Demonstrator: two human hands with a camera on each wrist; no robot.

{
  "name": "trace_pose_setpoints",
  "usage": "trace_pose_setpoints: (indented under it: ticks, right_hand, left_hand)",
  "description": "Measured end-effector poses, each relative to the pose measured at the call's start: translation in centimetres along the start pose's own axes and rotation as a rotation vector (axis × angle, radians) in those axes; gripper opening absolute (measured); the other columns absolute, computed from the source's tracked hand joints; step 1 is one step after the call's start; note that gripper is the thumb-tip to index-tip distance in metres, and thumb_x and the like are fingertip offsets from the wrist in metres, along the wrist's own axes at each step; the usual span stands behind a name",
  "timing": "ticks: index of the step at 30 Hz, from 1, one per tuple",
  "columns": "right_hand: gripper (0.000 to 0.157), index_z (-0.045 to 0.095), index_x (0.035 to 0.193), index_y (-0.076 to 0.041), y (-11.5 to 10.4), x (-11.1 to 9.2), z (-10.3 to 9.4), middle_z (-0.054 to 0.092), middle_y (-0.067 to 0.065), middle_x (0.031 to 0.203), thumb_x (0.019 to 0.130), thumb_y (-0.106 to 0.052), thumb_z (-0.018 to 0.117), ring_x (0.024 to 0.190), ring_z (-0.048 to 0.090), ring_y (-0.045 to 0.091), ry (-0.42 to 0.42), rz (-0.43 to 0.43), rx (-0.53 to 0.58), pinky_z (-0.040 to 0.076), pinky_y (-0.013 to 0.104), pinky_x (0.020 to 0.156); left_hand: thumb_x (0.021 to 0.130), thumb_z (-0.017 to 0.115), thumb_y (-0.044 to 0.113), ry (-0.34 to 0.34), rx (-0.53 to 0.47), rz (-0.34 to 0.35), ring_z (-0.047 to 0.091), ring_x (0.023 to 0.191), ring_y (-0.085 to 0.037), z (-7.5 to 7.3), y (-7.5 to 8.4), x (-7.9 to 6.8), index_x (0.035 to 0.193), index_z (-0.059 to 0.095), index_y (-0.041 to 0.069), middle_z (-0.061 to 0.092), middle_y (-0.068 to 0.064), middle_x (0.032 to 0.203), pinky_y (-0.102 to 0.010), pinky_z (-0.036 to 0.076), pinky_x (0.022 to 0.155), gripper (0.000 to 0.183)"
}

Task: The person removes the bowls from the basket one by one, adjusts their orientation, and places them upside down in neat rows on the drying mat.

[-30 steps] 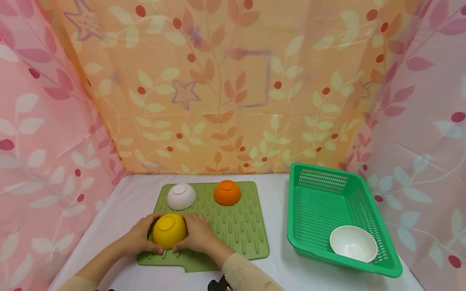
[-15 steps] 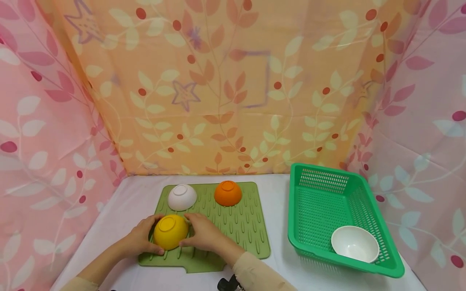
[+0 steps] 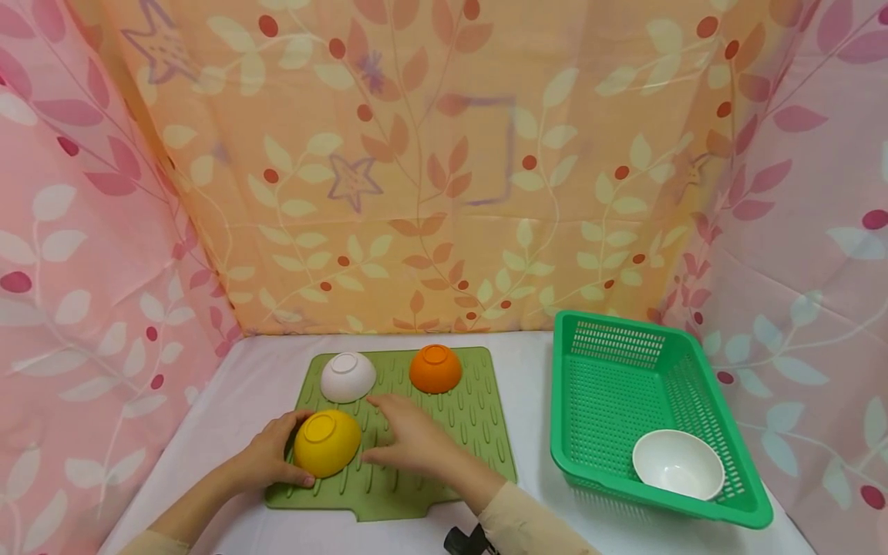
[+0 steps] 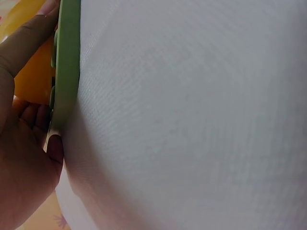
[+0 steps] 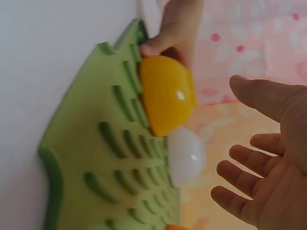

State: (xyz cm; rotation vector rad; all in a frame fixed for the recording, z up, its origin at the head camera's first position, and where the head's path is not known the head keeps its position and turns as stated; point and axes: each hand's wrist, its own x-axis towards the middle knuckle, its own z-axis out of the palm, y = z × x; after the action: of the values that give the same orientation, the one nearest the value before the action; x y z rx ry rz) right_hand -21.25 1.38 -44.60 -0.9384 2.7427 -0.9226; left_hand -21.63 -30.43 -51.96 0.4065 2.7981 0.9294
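Observation:
A yellow bowl (image 3: 327,444) lies upside down on the front left of a green ridged drying mat (image 3: 454,455). My left hand (image 3: 275,453) holds its left side, thumb at the front and fingers behind; in the left wrist view the thumb lies along the bowl near the mat's edge. To the bowl's right, my right hand (image 3: 414,442) hovers over the mat, apart from it, fingers spread and holding nothing, as the right wrist view also shows. Behind stand an upturned white bowl (image 3: 348,378) and an upturned orange bowl (image 3: 435,370).
On the right of the white-covered table (image 3: 530,432) is a green plastic basket (image 3: 565,416). Another white bowl (image 3: 678,464) lies in its front right part, mouth up. Patterned cloth (image 3: 430,169) walls off the back and both sides.
My right hand has let go of the yellow bowl and moved right, its fingers spreading. The left hand stays at the bowl, which is still upside down on the mat.

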Motion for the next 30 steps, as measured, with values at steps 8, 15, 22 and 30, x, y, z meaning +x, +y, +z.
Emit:
trace_pose_setpoints:
  ticks: [8,15,22,30]
  right_hand:
    - [0.08,0.045,0.154,-0.02,-0.7,-2.5,-4.2,0.051,-0.002,0.152,0.087,-0.045,0.081,0.141,0.046,0.022,0.04,-0.067,0.027,0.042,0.048,0.114]
    - [0.076,0.047,0.152,-0.016,-1.3,-4.5,-8.0,0.053,-0.002,0.15,0.088,-0.039,0.081,0.143,0.044,0.021,0.061,-0.119,0.023,0.038,0.048,0.117]
    - [0.072,0.05,0.151,-0.017,-0.2,-6.3,-11.5,0.053,-0.005,0.149,0.089,-0.038,0.081,0.139,0.047,0.016,0.086,-0.135,-0.049,0.042,0.044,0.114]
    - [0.072,0.05,0.15,-0.019,1.7,-8.4,-15.9,0.053,-0.006,0.149,0.088,-0.035,0.082,0.139,0.048,0.02,0.104,-0.15,-0.168,0.042,0.048,0.114]
  left_hand:
    - [0.061,0.097,0.049,-0.004,0.006,0.001,0.044,0.132,-0.041,0.0,0.0,0.2,0.151,0.038,0.008,0.048,-0.019,0.148,-0.074,0.033,0.108,0.115]
    - [0.061,0.096,0.051,0.003,0.013,-0.005,0.043,0.133,-0.042,0.0,-0.1,0.4,0.152,0.038,0.009,0.048,-0.019,0.148,-0.075,0.032,0.107,0.116]
    - [0.061,0.097,0.049,0.0,-0.001,-0.012,0.043,0.133,-0.044,0.2,-0.2,0.4,0.152,0.038,0.007,0.048,-0.02,0.148,-0.076,0.03,0.107,0.116]
    - [0.06,0.097,0.05,-0.004,0.004,-0.019,0.043,0.133,-0.044,0.1,-0.2,0.1,0.151,0.038,0.007,0.048,-0.02,0.148,-0.075,0.032,0.107,0.117]
